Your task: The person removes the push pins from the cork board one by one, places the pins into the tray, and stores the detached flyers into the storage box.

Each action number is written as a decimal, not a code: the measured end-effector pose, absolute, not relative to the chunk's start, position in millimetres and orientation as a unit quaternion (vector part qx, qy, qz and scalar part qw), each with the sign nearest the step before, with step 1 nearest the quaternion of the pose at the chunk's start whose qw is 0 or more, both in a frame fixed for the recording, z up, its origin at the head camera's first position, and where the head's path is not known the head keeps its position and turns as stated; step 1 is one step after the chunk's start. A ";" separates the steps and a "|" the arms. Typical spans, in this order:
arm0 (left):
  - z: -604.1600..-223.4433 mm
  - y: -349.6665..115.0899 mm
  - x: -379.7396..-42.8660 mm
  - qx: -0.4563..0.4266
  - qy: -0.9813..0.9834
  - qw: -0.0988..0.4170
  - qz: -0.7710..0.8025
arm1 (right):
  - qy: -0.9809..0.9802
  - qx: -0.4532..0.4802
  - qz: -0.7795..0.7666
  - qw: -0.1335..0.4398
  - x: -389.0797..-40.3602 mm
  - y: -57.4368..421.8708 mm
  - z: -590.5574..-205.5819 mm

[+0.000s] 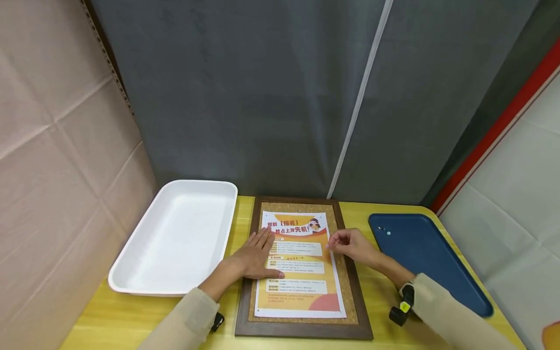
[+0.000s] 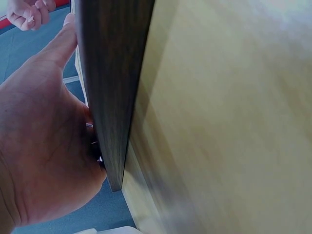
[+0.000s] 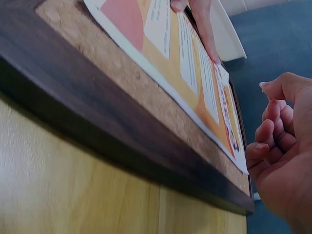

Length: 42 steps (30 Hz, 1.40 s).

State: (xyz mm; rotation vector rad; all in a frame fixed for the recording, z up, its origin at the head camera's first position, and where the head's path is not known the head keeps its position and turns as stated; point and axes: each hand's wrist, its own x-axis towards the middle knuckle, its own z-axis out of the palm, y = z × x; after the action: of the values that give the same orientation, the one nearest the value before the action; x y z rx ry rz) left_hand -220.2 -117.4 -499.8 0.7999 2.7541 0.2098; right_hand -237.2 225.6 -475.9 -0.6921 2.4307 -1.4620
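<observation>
A printed orange-and-white poster [image 1: 302, 272] lies on a cork board [image 1: 350, 291] with a dark wooden frame [image 1: 306, 330]. Small dots show near the poster's corners, too small to tell what they are. My left hand [image 1: 258, 255] lies flat across the poster's left side, fingers spread and pointing away from me. Over the right edge of the poster is my right hand [image 1: 352, 245], fingers curled and thumb close to the index finger. A tiny pale pin [image 3: 262, 84] seems pinched at its fingertips, mostly hidden. In the right wrist view, that hand is off the paper.
A deep white tray [image 1: 175, 287] stands on the yellow wooden table [image 1: 105, 321] to the left. On the right lies a shallow blue tray [image 1: 437, 262] with a few tiny pale pieces [image 1: 389, 233] near its far left corner. A grey curtain [image 1: 253, 97] hangs behind.
</observation>
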 end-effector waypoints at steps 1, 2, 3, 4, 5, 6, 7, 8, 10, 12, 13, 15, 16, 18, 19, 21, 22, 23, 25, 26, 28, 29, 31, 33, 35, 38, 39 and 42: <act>-500.6 -117.7 -220.0 0.277 0.949 0.131 0.077 | 0.829 -0.234 -0.497 0.107 -237.9 227.2 -475.7; -501.2 -117.8 -220.0 0.278 0.949 0.130 0.073 | 0.830 -0.233 -0.496 0.103 -238.7 229.1 -475.7; -500.4 -117.8 -219.7 0.277 0.949 0.131 0.072 | 0.834 -0.229 -0.492 0.098 -239.5 230.9 -475.9; -499.9 -117.6 -219.5 0.277 0.949 0.131 0.071 | 0.836 -0.225 -0.491 0.095 -240.5 233.3 -476.5; -498.7 -117.4 -219.1 0.276 0.949 0.132 0.071 | 0.840 -0.217 -0.489 0.093 -241.5 235.5 -477.1; -497.3 -117.1 -218.8 0.275 0.949 0.133 0.073 | 0.844 -0.209 -0.485 0.091 -242.6 237.9 -478.2; -495.0 -116.7 -218.1 0.273 0.950 0.136 0.071 | 0.848 -0.201 -0.482 0.090 -243.6 240.3 -479.2; -494.2 -116.3 -218.0 0.273 0.950 0.138 0.067 | 0.850 -0.192 -0.481 0.090 -244.6 243.0 -480.2; -492.1 -115.8 -217.6 0.272 0.950 0.138 0.069 | 0.855 -0.180 -0.479 0.085 -246.7 248.1 -482.1; -491.2 -115.4 -217.3 0.272 0.950 0.135 0.069 | 0.858 -0.175 -0.477 0.078 -248.5 253.0 -483.7; -491.2 -115.4 -217.2 0.272 0.950 0.135 0.068 | 0.857 -0.179 -0.478 0.074 -249.2 255.3 -484.2; -492.8 -115.8 -217.3 0.272 0.950 0.136 0.070 | 0.859 -0.181 -0.475 0.064 -250.9 259.7 -485.2; -493.7 -116.0 -217.4 0.271 0.950 0.135 0.076 | 0.859 -0.182 -0.474 0.059 -251.8 261.9 -485.7; -495.3 -116.8 -217.5 0.272 0.949 0.133 0.085 | 0.859 -0.184 -0.474 0.052 -253.6 266.3 -487.0; -495.4 -117.1 -217.3 0.271 0.949 0.135 0.089 | 0.860 -0.183 -0.474 0.048 -254.5 268.4 -487.6; -497.7 -117.7 -217.9 0.273 0.948 0.133 0.095 | 0.861 -0.181 -0.473 0.040 -256.2 272.4 -489.0; -497.6 -117.8 -217.9 0.273 0.948 0.131 0.099 | 0.861 -0.179 -0.475 0.037 -256.8 274.2 -489.7; -497.7 -117.7 -218.0 0.273 0.948 0.131 0.098 | 0.862 -0.179 -0.473 0.033 -257.4 276.1 -490.6; -497.0 -117.4 -217.9 0.273 0.949 0.132 0.093 | 0.864 -0.175 -0.471 0.026 -258.4 279.9 -491.8; -497.4 -117.2 -218.2 0.272 0.949 0.132 0.089 | 0.865 -0.172 -0.472 0.023 -258.9 281.8 -492.3; -495.2 -116.4 -217.6 0.269 0.950 0.133 0.084 | 0.866 -0.164 -0.471 0.019 -259.9 286.0 -492.8; -495.3 -116.2 -217.6 0.268 0.951 0.134 0.079 | 0.867 -0.162 -0.471 0.019 -260.7 288.3 -492.9; -495.9 -115.9 -217.6 0.268 0.952 0.133 0.071 | 0.868 -0.155 -0.472 0.019 -262.1 293.0 -492.5; -496.6 -115.7 -218.1 0.266 0.953 0.132 0.069 | 0.869 -0.150 -0.471 0.023 -263.5 298.2 -492.1; -497.5 -115.8 -218.4 0.264 0.953 0.132 0.065 | 0.871 -0.144 -0.468 0.023 -264.8 303.7 -491.8; -498.0 -115.8 -218.6 0.263 0.954 0.131 0.065 | 0.878 -0.134 -0.459 0.019 -266.2 311.8 -492.4; -498.0 -115.8 -218.7 0.263 0.954 0.131 0.065 | 0.880 -0.131 -0.456 0.015 -266.8 314.5 -492.9; -497.8 -115.7 -218.9 0.263 0.953 0.131 0.066 | 0.890 -0.122 -0.439 0.003 -268.6 322.2 -494.9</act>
State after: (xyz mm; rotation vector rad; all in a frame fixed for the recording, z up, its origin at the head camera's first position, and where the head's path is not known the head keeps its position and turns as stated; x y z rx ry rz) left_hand -218.9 -115.7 -497.8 0.7649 2.7686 0.1918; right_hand -268.6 322.2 -494.9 -0.3820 2.7912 -1.3765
